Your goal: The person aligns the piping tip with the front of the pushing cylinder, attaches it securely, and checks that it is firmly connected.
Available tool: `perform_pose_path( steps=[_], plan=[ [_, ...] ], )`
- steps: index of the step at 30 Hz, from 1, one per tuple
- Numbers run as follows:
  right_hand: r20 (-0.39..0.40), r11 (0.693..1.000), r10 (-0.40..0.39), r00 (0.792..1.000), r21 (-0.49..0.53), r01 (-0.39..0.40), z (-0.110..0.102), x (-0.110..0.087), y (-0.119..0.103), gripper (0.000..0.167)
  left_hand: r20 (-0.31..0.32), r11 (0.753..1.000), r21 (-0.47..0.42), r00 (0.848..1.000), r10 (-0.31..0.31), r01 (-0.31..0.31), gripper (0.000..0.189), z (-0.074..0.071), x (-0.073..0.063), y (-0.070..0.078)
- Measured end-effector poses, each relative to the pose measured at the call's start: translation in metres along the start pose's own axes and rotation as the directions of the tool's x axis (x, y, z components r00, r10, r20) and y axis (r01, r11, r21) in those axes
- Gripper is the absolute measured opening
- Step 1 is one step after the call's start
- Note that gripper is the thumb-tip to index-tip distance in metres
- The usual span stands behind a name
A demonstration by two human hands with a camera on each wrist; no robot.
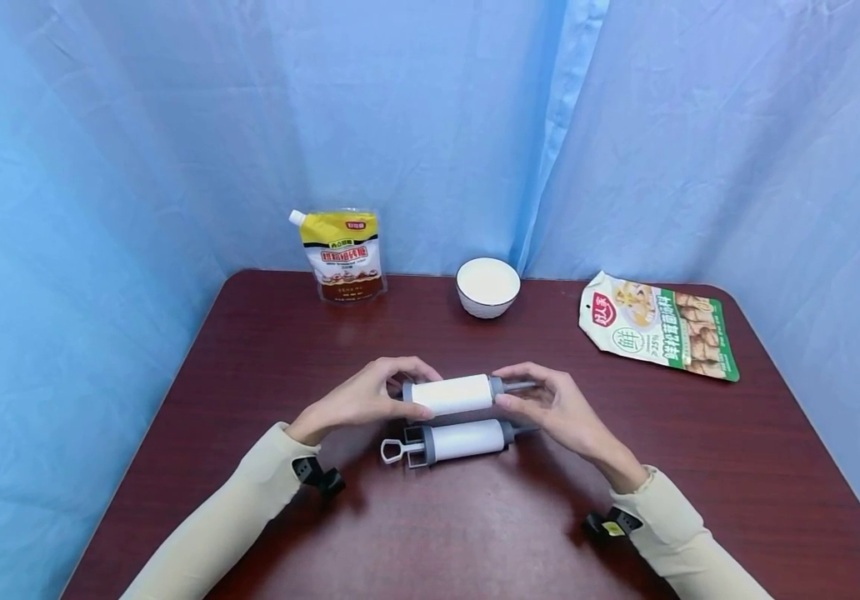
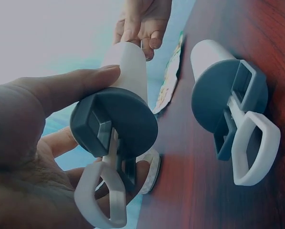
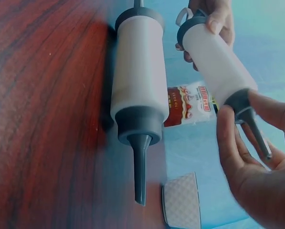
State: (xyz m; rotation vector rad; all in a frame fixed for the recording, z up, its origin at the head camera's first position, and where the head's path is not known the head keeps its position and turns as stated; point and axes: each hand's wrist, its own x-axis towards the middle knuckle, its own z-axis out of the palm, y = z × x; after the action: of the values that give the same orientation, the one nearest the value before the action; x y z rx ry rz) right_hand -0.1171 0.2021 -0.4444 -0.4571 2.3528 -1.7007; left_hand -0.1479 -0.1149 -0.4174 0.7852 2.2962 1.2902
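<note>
Between both hands is a large syringe (image 1: 451, 395) with a white barrel, grey end caps and a long grey nozzle. My left hand (image 1: 366, 396) grips its plunger end, thumb along the barrel beside the grey flange. At the nozzle end, my right hand (image 1: 561, 408) pinches the grey cap between thumb and finger. The white plunger ring (image 2: 101, 193) hangs out past the left palm. A matching syringe (image 1: 467, 440) lies on the table just nearer to me, its nozzle pointing right and its plunger ring to the left.
A spouted pouch (image 1: 343, 258) in yellow, white and brown stands at the table's back left. Behind the hands sits a white bowl (image 1: 487, 287). A flat food packet (image 1: 658, 327) with a mushroom picture lies back right. Blue curtains (image 1: 415, 125) hang around the dark red table (image 1: 430, 533).
</note>
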Motion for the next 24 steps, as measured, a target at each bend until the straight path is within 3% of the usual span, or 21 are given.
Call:
perform_pose_path(
  steps=[5,16,24],
  plan=[
    [-0.015,1.000,0.015,1.000,0.025,-0.015,0.0011,0.0006,0.0009,0.028,0.009,1.000,-0.004,1.000,-0.005,0.005,0.038,0.0024,0.0011,-0.0001],
    [-0.025,0.998,-0.030,0.999,0.062,0.031,0.0074,0.0028,0.0015,0.024,0.011,1.000,-0.004,1.000,-0.009,0.009,0.038,0.0054,0.0003,-0.0045],
    [0.012,0.999,-0.034,0.999,-0.013,0.034,0.0018,0.0041,0.0005,0.035,-0.003,1.000,-0.020,1.000,-0.008,0.008,0.038,0.0036,0.0009,-0.0072]
  ],
)
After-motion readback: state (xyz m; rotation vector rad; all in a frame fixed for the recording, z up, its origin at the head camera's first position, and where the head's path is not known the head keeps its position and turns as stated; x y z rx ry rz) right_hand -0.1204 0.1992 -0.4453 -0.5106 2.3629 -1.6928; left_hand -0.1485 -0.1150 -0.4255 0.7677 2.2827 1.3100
